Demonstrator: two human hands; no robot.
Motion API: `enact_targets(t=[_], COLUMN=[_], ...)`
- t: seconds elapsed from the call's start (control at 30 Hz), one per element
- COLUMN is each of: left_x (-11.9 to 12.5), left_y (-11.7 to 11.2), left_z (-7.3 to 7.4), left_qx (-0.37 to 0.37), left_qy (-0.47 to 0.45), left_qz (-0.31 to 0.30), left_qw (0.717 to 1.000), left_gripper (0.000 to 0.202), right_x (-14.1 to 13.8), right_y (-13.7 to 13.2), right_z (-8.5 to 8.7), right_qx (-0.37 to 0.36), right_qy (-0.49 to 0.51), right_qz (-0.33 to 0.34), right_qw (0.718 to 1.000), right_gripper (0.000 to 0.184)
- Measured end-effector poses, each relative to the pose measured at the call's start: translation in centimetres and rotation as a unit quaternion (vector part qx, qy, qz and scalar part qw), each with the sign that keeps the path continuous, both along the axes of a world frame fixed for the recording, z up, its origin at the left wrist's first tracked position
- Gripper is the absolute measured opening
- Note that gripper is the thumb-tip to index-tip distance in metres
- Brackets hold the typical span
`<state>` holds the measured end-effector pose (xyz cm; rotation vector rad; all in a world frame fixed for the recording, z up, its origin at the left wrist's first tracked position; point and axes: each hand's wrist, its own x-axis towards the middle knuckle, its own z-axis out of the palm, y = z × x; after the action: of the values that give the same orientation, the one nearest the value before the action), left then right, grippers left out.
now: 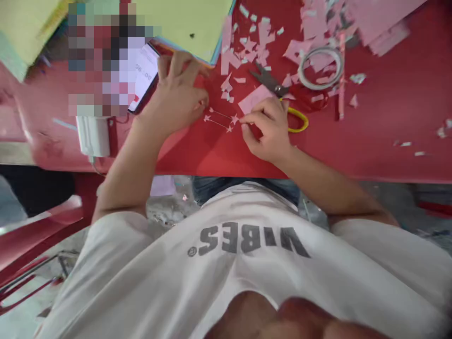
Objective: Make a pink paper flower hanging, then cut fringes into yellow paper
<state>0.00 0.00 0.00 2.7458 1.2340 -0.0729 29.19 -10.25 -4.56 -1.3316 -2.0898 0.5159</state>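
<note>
On the red table (pixel 388 122), two thin strands (pixel 219 119) link several tiny pink paper stars (pixel 235 119). My right hand (pixel 264 128) pinches its fingertips against the nearest star. My left hand (pixel 176 92) rests just left of the strands, its fingers apart and its thumb close to the far stars. Above that hand lie green paper sheets (pixel 183 19) and a phone (pixel 144 70). A pink paper piece (pixel 254 98) sits by my right fingers, beside yellow-handled scissors (pixel 270 81).
Pink paper scraps (pixel 247 47) and a roll of clear tape (pixel 320 68) lie at the far right of the table. A white charger (pixel 92 136) hangs at the table's near edge. A pixelated patch hides the upper left.
</note>
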Motion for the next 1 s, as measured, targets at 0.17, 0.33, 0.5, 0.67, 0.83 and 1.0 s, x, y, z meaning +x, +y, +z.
enact_targets(t=[0.17,0.33,0.5,0.67,0.83,1.0], left_x=[-0.9,-2.2,-2.2,-1.2,-0.9,-1.1], left_y=[-0.2,-2.3,-3.9,-3.5,-3.1,-3.5], left_z=[-0.7,-1.2,-0.4,0.5,0.6,-0.1], left_qx=[0.005,0.045,-0.007,-0.036,-0.084,-0.078], left_qy=[-0.025,-0.060,-0.038,-0.002,0.010,0.022], left_qz=[-0.019,-0.009,0.015,-0.015,-0.039,-0.046], left_qw=[1.000,0.997,0.999,0.999,0.996,0.996], left_gripper=[0.021,0.021,0.020,0.018,0.024,0.022], right_x=[-0.1,0.0,0.1,-0.1,-0.1,-0.2], right_y=[0.3,0.1,-0.2,-0.1,0.1,0.2], right_z=[-0.6,0.1,0.6,0.1,-0.1,-0.5], right_qx=[0.033,-0.015,-0.042,-0.015,0.034,0.048], right_qy=[0.033,0.010,-0.024,-0.009,0.016,0.021], right_qz=[-0.011,-0.008,-0.008,-0.002,-0.006,-0.003], right_qw=[0.999,1.000,0.999,1.000,0.999,0.999], right_gripper=[0.022,0.020,0.022,0.020,0.018,0.018])
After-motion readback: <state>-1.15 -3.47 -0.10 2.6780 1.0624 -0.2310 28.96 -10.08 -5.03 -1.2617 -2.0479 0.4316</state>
